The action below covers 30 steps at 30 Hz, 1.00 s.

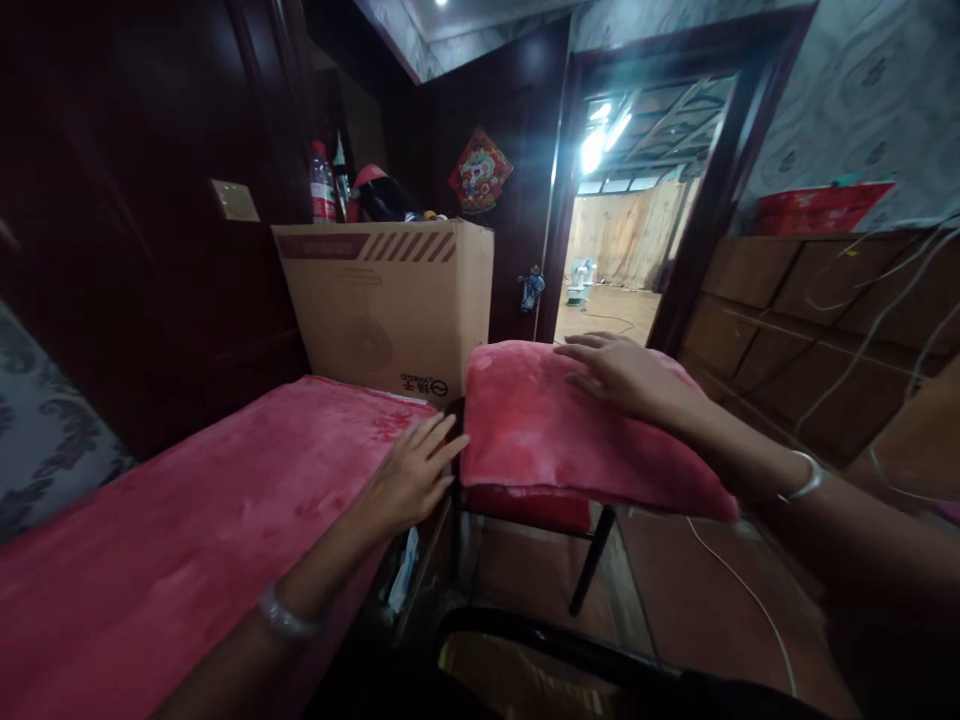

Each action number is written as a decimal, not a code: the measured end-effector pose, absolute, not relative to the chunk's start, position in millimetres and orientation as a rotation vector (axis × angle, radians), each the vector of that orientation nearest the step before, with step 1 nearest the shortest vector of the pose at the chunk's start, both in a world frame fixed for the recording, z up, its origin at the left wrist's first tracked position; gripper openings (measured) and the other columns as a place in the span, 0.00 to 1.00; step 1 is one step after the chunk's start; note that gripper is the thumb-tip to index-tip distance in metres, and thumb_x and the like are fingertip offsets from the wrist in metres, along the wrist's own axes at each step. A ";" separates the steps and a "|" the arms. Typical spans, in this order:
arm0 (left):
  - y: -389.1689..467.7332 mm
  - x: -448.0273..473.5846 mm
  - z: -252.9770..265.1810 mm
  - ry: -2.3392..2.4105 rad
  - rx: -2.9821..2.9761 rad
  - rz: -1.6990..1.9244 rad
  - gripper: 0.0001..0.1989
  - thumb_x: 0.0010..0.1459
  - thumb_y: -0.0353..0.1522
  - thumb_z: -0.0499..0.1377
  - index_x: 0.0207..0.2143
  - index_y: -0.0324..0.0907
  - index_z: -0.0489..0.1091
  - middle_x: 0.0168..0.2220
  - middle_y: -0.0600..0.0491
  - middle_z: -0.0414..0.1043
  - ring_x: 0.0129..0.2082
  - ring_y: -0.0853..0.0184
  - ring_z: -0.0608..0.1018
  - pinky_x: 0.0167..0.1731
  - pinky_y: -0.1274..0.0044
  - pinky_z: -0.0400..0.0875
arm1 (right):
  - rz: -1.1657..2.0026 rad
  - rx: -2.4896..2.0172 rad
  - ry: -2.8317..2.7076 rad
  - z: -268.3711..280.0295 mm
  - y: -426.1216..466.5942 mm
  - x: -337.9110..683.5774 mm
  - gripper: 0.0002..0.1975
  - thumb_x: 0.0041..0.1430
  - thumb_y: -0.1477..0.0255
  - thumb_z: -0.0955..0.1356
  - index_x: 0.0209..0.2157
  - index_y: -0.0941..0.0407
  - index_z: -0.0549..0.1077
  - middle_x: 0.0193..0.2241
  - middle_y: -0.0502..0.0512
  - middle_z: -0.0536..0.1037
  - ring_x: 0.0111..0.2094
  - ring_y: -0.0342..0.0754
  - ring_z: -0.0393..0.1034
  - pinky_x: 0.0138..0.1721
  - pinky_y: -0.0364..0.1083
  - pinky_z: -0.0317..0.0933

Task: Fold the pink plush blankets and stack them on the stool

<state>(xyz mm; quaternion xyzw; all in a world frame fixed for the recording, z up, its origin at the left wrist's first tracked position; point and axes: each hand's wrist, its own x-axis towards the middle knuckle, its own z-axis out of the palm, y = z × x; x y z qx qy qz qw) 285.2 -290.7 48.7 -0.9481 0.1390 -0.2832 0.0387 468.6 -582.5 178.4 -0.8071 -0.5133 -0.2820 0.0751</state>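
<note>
A folded pink plush cloth [540,420] lies on a chair with a red seat [525,508] and dark metal legs. My right hand [611,370] rests on top of it, fingers stretched out and holding nothing. To the left, my left hand [416,465] is open with its fingers spread, its fingertips near the cloth's left edge; whether they touch it I cannot tell. Beneath that hand spreads a large pink plush cover [247,490] over a long low surface. Both wrists wear silver bracelets.
A tall cardboard box [375,310] stands behind the cover, with a bottle [322,185] on top. More cardboard boxes [795,290] are stacked at right, with loose white cables. An open doorway [615,220] lies beyond the chair. A black curved bar [540,635] crosses the near foreground.
</note>
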 end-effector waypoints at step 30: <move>-287.9 -157.1 -75.4 -2.179 -2.276 -0.208 0.30 0.69 0.40 0.49 0.70 0.43 0.56 0.73 0.41 0.46 0.73 0.52 0.50 0.67 0.51 0.50 | 0.020 -1.701 -2.486 -103.1 -227.3 183.9 0.29 0.72 0.59 0.56 0.70 0.50 0.58 0.72 0.60 0.53 0.71 0.61 0.49 0.66 0.67 0.49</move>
